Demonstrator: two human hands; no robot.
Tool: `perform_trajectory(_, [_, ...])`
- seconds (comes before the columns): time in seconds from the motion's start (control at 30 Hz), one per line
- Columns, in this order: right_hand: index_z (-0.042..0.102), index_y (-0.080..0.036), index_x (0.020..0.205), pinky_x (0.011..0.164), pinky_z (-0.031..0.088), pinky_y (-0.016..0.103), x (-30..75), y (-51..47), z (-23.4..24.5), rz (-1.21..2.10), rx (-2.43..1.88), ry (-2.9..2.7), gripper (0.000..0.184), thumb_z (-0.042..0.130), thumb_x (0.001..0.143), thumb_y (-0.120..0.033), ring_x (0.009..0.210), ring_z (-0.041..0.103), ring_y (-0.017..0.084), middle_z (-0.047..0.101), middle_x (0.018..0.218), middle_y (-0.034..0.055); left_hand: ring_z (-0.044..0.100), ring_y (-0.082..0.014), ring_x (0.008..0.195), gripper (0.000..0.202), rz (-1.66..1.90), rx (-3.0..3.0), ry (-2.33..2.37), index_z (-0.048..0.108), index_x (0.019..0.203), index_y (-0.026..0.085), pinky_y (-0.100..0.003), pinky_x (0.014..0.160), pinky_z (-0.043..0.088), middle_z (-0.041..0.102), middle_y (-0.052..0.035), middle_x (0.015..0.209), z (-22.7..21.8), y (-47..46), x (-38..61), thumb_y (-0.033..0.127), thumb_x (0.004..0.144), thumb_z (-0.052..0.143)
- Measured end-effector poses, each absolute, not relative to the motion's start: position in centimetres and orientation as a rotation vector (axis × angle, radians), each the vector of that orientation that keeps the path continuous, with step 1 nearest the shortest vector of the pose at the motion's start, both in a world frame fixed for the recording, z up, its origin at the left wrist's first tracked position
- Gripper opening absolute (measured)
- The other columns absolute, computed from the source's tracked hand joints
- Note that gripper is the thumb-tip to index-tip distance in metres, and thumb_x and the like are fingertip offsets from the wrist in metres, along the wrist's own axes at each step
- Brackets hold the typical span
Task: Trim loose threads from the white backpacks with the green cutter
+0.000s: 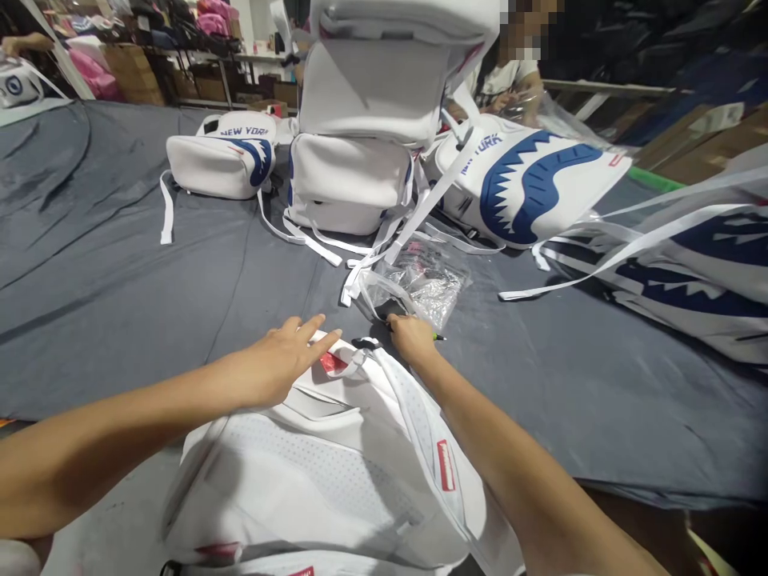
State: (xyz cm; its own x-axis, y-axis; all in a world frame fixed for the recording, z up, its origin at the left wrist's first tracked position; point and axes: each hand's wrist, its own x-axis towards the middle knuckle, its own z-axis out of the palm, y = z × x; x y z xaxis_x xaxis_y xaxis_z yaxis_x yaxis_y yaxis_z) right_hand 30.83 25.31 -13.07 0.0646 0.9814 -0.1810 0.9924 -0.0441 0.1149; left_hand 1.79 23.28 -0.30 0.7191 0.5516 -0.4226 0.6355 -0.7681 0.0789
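A white backpack (324, 464) lies in front of me, with a red label on its padded strap and mesh-like dotted panels. My left hand (285, 360) rests at the far end of this backpack, near a red patch, with its fingers spread and holding nothing. Just past the bag, my right hand (411, 336) is closed at a dark item (390, 308) beside a white strap loop; its fingertips are hidden, so what it grips is unclear. A small green and black tip (440, 337) sticks out beside that hand. Right behind it lies a clear plastic bag (435, 284).
Stacked white backpacks (372, 88) rise at the back centre. A smaller white bag (210, 164) stands left of them, a blue-patterned backpack (528, 188) right. More backpacks (702, 280) lie at the right edge. Loose straps trail over the grey-covered table (150, 320). Another person (510, 80) is behind.
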Motion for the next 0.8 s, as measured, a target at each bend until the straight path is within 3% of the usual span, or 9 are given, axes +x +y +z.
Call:
perform_trajectory(0.1, [0.075,-0.018,0.107,0.069,0.047,0.029,31.1,24.6,-11.4,-0.085,2.348,2.005,0.029,0.051,0.091,-0.017,0.088,0.071,0.025,0.078,0.093,0.0126,0.033,-0.0388,0.144,0.105,-0.498,2.711,0.929,0.009,0.160,0.026,-0.049,0.101,0.049,0.008,-0.0169,0.168,-0.4,23.4,1.5,-0.012,0.070,0.046])
perform_trajectory(0.23, [0.069,-0.016,0.119,0.072,0.050,0.028,30.5,22.0,-6.7,0.033,2.665,2.094,0.039,0.037,0.100,-0.028,0.089,0.071,0.022,0.076,0.102,0.0118,0.036,-0.0373,0.144,0.101,-0.304,2.671,0.906,0.020,0.158,0.029,-0.049,0.101,0.049,0.019,-0.0159,0.166,-1.0,23.6,0.7,-0.009,0.071,0.055])
perform_trajectory(0.3, [0.069,-0.014,0.113,0.067,0.051,0.027,29.5,19.8,-3.7,-0.006,2.939,2.252,0.037,0.042,0.098,-0.036,0.078,0.071,0.020,0.076,0.090,0.0096,0.036,-0.0350,0.145,0.087,-0.116,2.639,0.892,0.032,0.154,0.029,-0.052,0.106,0.044,0.029,-0.0137,0.163,-1.3,23.3,0.4,0.000,0.078,0.063])
perform_trajectory(0.37, [0.070,-0.016,0.100,0.058,0.049,0.026,28.0,17.3,-1.0,-0.185,3.142,2.489,0.028,0.058,0.090,-0.039,0.062,0.068,0.017,0.071,0.072,0.0033,0.038,-0.0312,0.143,0.062,0.204,2.592,0.887,0.045,0.146,0.025,-0.054,0.113,0.036,0.044,-0.0122,0.155,-1.3,22.4,0.2,0.015,0.088,0.066])
perform_trajectory(0.43, [0.070,-0.020,0.091,0.054,0.047,0.024,26.1,14.9,1.3,-0.365,3.060,2.751,0.019,0.069,0.084,-0.037,0.054,0.063,0.015,0.067,0.064,-0.0014,0.047,-0.0276,0.136,0.045,0.578,2.511,0.859,0.054,0.137,0.021,-0.051,0.113,0.035,0.059,-0.0107,0.141,-0.9,20.9,0.2,0.029,0.094,0.064])
perform_trajectory(0.57, [0.071,-0.022,0.084,0.054,0.047,0.022,22.1,11.5,3.9,-0.315,2.566,3.169,0.003,0.070,0.085,-0.025,0.053,0.061,0.011,0.070,0.067,-0.0028,0.066,-0.0200,0.100,0.049,0.982,2.281,0.728,0.058,0.130,0.022,-0.034,0.088,0.050,0.072,-0.0045,0.113,0.3,17.7,0.5,0.038,0.087,0.074])
perform_trajectory(0.7, [0.072,-0.023,0.099,0.059,0.052,0.022,19.2,9.6,4.7,-0.275,2.386,3.360,0.015,0.072,0.084,-0.019,0.061,0.068,0.012,0.077,0.083,-0.0003,0.065,-0.0106,0.074,0.011,1.208,2.124,0.623,0.070,0.102,0.021,-0.021,0.066,0.047,0.073,0.0019,0.086,0.7,15.9,0.3,0.020,0.091,0.068])
perform_trajectory(0.8, [0.071,-0.022,0.098,0.058,0.052,0.023,17.8,8.7,4.2,-0.631,2.395,3.317,0.011,0.068,0.087,-0.020,0.065,0.069,0.014,0.076,0.081,0.0003,0.059,-0.0079,0.062,0.008,1.356,2.086,0.637,0.070,0.089,0.018,-0.019,0.059,0.043,0.067,0.0030,0.071,0.5,15.0,-0.2,0.015,0.093,0.064])
